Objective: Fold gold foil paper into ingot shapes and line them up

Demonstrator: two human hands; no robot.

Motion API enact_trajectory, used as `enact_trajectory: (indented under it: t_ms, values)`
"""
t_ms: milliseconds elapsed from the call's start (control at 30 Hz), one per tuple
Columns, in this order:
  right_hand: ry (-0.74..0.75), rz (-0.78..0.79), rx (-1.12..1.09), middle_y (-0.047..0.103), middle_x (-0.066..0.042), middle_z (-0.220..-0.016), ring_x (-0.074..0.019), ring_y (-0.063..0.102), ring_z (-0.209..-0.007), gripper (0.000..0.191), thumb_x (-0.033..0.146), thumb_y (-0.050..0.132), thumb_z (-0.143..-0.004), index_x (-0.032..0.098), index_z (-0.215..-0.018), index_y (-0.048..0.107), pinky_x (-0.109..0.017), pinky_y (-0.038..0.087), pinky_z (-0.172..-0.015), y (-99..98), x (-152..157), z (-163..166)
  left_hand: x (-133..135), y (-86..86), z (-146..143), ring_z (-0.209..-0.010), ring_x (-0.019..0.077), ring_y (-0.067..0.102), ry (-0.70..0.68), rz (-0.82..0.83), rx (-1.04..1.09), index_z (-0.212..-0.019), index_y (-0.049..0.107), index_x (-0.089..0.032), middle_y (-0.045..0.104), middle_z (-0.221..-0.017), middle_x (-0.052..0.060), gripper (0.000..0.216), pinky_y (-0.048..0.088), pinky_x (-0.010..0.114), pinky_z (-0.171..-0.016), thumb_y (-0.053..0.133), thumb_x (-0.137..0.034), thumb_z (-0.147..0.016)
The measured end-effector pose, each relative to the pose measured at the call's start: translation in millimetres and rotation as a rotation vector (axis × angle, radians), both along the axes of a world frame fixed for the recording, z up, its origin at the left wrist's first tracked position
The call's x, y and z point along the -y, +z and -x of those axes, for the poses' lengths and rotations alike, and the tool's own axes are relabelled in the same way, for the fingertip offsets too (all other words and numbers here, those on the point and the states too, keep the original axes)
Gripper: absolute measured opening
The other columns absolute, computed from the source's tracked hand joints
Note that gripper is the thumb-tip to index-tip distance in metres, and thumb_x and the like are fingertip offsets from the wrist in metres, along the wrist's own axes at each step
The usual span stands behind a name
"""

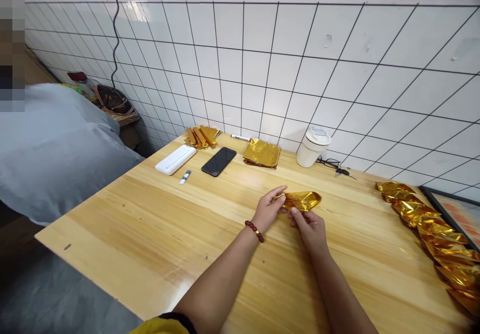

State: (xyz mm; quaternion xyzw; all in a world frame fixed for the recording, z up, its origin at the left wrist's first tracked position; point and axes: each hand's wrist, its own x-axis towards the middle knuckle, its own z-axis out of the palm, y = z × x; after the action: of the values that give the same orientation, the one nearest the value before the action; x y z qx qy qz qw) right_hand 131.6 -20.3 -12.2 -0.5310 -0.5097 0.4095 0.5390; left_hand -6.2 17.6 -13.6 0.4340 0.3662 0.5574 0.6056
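Note:
A partly folded sheet of gold foil paper point(303, 201) is held up above the wooden table point(180, 239). My left hand point(269, 207), with a dark red bead bracelet at the wrist, grips its left end between thumb and fingers. Closed on the lower edge of the same foil paper is my right hand point(308, 226), thumb on top. Behind the hands lies a stack of flat gold foil sheets point(261, 153). Along the right side runs a row of folded gold foil pieces point(427, 224), overlapping one another.
Toward the wall stand a white lidded cup point(313, 147), glasses point(330, 162) and keys point(344, 172). Left of the foil stack are a black phone point(219, 161), a white power bank point(175, 159), a small blue-white item point(185, 177) and gold strips point(201, 136). A person in grey point(63, 144) is at left.

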Motion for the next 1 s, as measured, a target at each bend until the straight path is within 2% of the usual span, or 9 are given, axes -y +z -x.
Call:
enact_trajectory:
  t_ms: [100,200,300,367,433,600,700,800,1000]
  values:
    - [-0.126,-0.046,-0.105,0.06,0.001,-0.06,-0.0112,0.052,-0.048,0.04,0.056,0.076,-0.074,0.019,-0.073,0.061,-0.025,0.043,-0.048,0.0,-1.6,-2.9,-3.8,-4.9,0.6,-0.079,0.0164,0.065,0.111,-0.041,-0.086,-0.107,0.075,-0.016,0.071,-0.104,0.01,0.032,0.056,0.03,-0.069,0.071,-0.027,-0.077]
    - [-0.183,-0.082,-0.194,0.061,0.004,-0.071,-0.0102,0.052,-0.048,0.051,0.052,0.079,-0.072,0.021,-0.107,0.059,-0.025,0.044,-0.048,0.6,-4.4,-4.6,-4.1,-6.9,1.0,-0.08,0.015,0.065,0.288,-0.198,-0.23,-0.101,0.076,-0.017,0.072,-0.093,0.008,0.025,0.054,0.029,-0.076,0.066,-0.016,-0.078]
    - [-0.178,-0.086,-0.195,0.059,0.006,-0.073,-0.0098,0.051,-0.05,0.072,0.048,0.079,-0.073,0.023,-0.133,0.049,-0.024,0.043,-0.049,1.0,-5.1,-4.1,-1.7,-6.1,2.7,-0.077,0.0151,0.065,0.358,-0.31,-0.369,-0.104,0.075,-0.019,0.073,-0.09,0.007,0.028,0.054,0.03,-0.074,0.061,-0.013,-0.08]
    - [-0.205,-0.075,-0.187,0.055,0.007,-0.068,-0.0096,0.049,-0.049,0.068,0.048,0.078,-0.074,0.023,-0.132,0.054,-0.024,0.041,-0.048,1.0,-5.1,-3.4,0.0,-5.1,3.9,-0.078,0.0157,0.065,0.374,-0.364,-0.43,-0.105,0.075,-0.019,0.073,-0.088,0.007,0.029,0.054,0.032,-0.078,0.06,-0.012,-0.081]
    - [-0.253,-0.059,-0.193,0.057,0.005,-0.067,-0.0092,0.047,-0.048,0.053,0.051,0.076,-0.075,0.02,-0.116,0.065,-0.024,0.039,-0.047,0.4,-5.8,-3.2,0.9,-4.1,4.6,-0.081,0.0166,0.065,0.38,-0.384,-0.447,-0.103,0.075,-0.02,0.074,-0.088,0.007,0.027,0.054,0.034,-0.082,0.06,-0.013,-0.082]
    - [-0.384,-0.033,-0.273,0.063,0.0,-0.068,-0.0092,0.047,-0.045,0.04,0.052,0.078,-0.07,0.018,-0.089,0.069,-0.025,0.037,-0.045,-1.8,-11.4,-4.8,3.4,0.0,2.9,-0.092,0.019,0.066,0.31,-0.259,-0.361,-0.12,0.068,-0.018,0.073,-0.104,0.01,0.038,0.054,0.034,-0.084,0.068,-0.026,-0.083]
    - [-0.4,-0.035,-0.304,0.064,0.0,-0.068,-0.0106,0.048,-0.045,0.04,0.052,0.078,-0.07,0.019,-0.088,0.066,-0.026,0.039,-0.045,-3.0,-13.4,-5.0,7.2,2.0,-0.1,-0.102,0.0216,0.065,0.184,-0.224,-0.367,-0.126,0.064,-0.018,0.071,-0.118,0.011,0.047,0.053,0.036,-0.09,0.071,-0.034,-0.082]
    - [-0.327,-0.045,-0.228,0.062,0.001,-0.066,-0.0117,0.049,-0.048,0.041,0.052,0.074,-0.075,0.019,-0.098,0.067,-0.026,0.04,-0.048,-3.1,-11.4,-4.0,10.2,2.5,-2.4,-0.097,0.0216,0.067,0.056,-0.191,-0.309,-0.126,0.063,-0.017,0.071,-0.117,0.012,0.043,0.055,0.037,-0.087,0.061,-0.039,-0.089]
    - [-0.254,-0.071,-0.136,0.06,0.001,-0.07,-0.0116,0.048,-0.053,0.049,0.054,0.067,-0.082,0.018,-0.114,0.068,-0.027,0.041,-0.051,1.6,-4.1,-2.7,10.8,4.9,-1.2,-0.113,0.0244,0.063,0.049,-0.262,-0.307,-0.117,0.07,-0.02,0.068,-0.122,0.011,0.033,0.049,0.039,-0.101,0.063,-0.03,-0.086]
